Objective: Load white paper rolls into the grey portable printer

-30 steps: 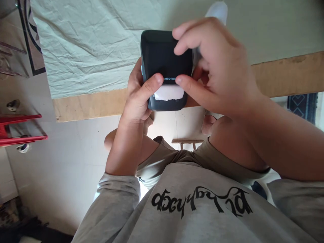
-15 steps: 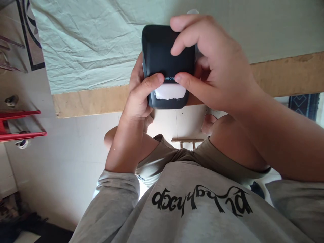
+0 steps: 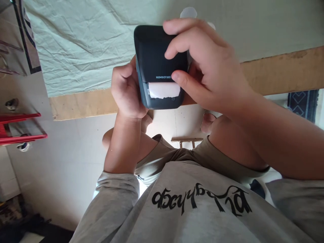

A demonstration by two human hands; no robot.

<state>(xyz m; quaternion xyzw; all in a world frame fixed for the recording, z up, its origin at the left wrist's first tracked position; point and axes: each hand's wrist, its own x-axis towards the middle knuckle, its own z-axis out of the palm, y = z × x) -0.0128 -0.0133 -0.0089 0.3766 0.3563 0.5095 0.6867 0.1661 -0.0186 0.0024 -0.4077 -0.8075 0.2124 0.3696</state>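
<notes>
A black label printer [image 3: 154, 50] marked NIIMBOT is held up between my hands, over the table's near edge. White label paper [image 3: 164, 90] with a ragged end sticks out of its slot. My left hand [image 3: 128, 91] supports the printer's left side; its thumb is off the lid and its other fingers are partly hidden behind the body. Curled over the right side, my right hand [image 3: 205, 60] has its thumb beside the printed brand name and two fingertips on the lid.
Pale green cloth [image 3: 83, 44] covers the table, whose bare wooden edge [image 3: 83, 104] faces me. A clear round piece [image 3: 188, 12] lies on the cloth behind my right hand. A red stool-like frame [image 3: 22, 138] stands on the floor at left.
My left thumb has lifted off the lid and moved to the left side, uncovering the brand name. The printer and my right hand have shifted slightly left.
</notes>
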